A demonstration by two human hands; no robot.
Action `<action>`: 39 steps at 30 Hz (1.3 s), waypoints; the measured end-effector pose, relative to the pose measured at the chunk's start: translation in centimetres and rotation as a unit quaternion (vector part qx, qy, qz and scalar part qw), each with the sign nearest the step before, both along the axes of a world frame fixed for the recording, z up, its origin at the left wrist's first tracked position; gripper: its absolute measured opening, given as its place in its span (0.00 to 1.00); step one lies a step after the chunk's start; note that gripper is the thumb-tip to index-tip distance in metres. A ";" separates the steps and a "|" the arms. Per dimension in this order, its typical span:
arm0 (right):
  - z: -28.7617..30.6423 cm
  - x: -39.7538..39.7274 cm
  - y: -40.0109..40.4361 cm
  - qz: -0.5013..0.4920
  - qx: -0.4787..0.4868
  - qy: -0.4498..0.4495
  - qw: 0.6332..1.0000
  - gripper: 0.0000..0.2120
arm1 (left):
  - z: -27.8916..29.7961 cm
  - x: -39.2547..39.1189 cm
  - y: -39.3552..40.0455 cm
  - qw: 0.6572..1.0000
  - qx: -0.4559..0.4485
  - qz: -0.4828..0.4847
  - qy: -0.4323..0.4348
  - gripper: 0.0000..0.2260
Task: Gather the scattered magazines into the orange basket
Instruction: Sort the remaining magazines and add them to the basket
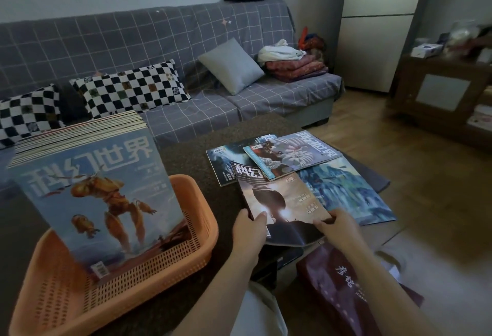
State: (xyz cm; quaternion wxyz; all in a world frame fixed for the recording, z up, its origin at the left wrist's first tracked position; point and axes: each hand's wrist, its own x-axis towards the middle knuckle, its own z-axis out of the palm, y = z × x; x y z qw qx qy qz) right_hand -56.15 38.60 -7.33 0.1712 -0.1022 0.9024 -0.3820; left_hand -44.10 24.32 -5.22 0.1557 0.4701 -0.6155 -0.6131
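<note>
Both hands hold the dark magazine [282,202] at its near edge; the left hand [249,226] pinches the left corner, the right hand [336,222] the right corner, fingers [323,222] curled on it. Its long axis points away from the person; the orange basket [186,255] lies to the left, nearer the left hand, already holding an upright stack [101,197]. Three more magazines [292,153] lie behind on the desk [197,159]; the path leftward looks open.

The front magazine [98,202] standing in the orange basket [165,263] carries the title 科幻世界 in large white characters, seen upside down. The same title shows, also inverted, on the top magazine [292,153] of the spread on the worktop [191,165], and partly, as 科幻, on the dark-covered magazine [282,202]. The maroon bag [343,279] bears pale characters too small to read with certainty.
</note>
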 end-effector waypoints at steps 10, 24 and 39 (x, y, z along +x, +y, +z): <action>2.0 5.7 3.0 0.086 -0.291 -0.318 0.898 0.20 | 5.7 8.4 0.2 0.984 -0.142 -0.094 0.044 0.03; 6.7 12.3 -4.5 0.211 -0.427 -0.275 0.836 0.23 | 9.9 20.2 -4.5 0.956 -0.214 -0.094 0.176 0.15; 8.5 16.4 -16.9 0.278 -0.387 -0.107 0.873 0.14 | 7.5 25.2 -12.3 0.934 -0.330 0.101 0.093 0.22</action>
